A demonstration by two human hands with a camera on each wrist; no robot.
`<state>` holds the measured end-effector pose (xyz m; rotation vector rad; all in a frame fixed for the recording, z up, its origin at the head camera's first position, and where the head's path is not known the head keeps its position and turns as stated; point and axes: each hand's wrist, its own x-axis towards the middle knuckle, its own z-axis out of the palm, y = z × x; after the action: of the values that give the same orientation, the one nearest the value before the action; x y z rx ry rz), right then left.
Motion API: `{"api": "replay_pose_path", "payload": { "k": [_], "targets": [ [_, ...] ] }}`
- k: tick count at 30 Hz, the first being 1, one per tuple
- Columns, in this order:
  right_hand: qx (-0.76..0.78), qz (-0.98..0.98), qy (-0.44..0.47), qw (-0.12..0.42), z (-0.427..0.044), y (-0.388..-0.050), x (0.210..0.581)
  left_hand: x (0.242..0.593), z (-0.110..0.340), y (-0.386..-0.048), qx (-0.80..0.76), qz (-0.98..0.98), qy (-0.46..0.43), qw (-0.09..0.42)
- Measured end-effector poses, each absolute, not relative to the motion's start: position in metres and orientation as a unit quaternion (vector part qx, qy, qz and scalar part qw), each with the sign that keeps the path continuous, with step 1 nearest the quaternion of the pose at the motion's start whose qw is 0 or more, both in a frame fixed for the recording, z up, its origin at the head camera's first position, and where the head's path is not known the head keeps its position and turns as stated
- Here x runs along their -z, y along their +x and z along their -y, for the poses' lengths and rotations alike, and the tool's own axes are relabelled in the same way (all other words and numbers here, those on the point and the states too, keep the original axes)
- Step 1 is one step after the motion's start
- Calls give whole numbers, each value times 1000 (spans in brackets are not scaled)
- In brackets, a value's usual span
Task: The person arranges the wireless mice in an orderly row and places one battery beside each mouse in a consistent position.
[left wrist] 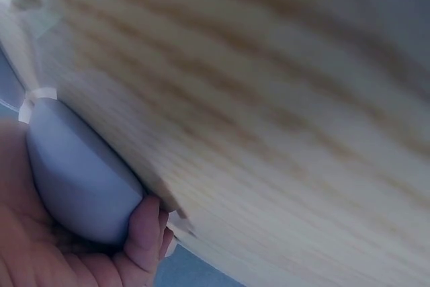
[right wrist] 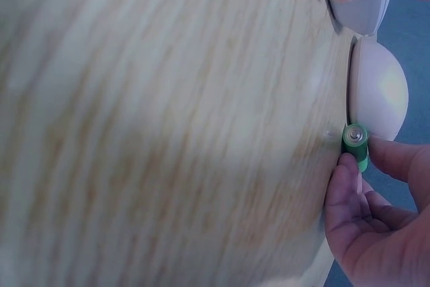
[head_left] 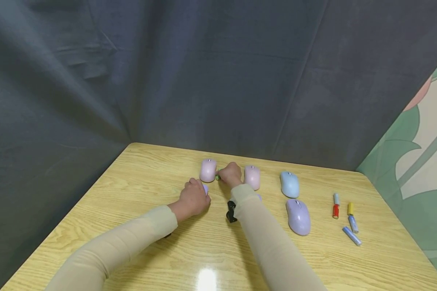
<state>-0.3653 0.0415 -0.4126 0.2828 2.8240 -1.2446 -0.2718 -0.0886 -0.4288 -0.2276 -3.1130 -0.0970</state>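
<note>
A: In the head view, where do we find the green battery [head_left: 218, 177]?

B: Just right of the leftmost pink mouse [head_left: 208, 170], our landmark on the wood-grained counter [head_left: 149, 173]. Our right grip [head_left: 231, 173] is at the battery. Our left grip [head_left: 194, 198], nearer us than the landmark, is wrapped around the held mouse [head_left: 205, 189].

A: And farther right of the landmark?

B: The second pink mouse [head_left: 252, 177], then the blue mouse [head_left: 289, 184] and the purple mouse [head_left: 298, 217], all rounded ovals; beyond them, slim loose batteries [head_left: 351, 236].

A: What does the left wrist view tell us?

B: The held mouse has a smooth, domed, plastic-looking shell, and our fingers curl over its edge, leaving little gap. We judge it light and stiff, a bit slippery, so we do best to hold it by its flanks.

A: And the right wrist view?

B: Our right thumb and fingertips are nearly together, pinching the green battery close beside the landmark; we cannot tell whether the two touch. Its round metal end faces us. We expect it to be rigid, dense for its size, slick and ready to roll, so we should pinch it across the middle.
</note>
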Motion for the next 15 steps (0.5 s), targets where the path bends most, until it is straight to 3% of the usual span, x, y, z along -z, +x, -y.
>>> {"api": "replay_pose_path", "payload": {
  "k": [15],
  "targets": [
    [418, -905, 82, 11, -45, -364, 408, 429, 89, -271, 27, 997, -73, 11]
  ]
}}
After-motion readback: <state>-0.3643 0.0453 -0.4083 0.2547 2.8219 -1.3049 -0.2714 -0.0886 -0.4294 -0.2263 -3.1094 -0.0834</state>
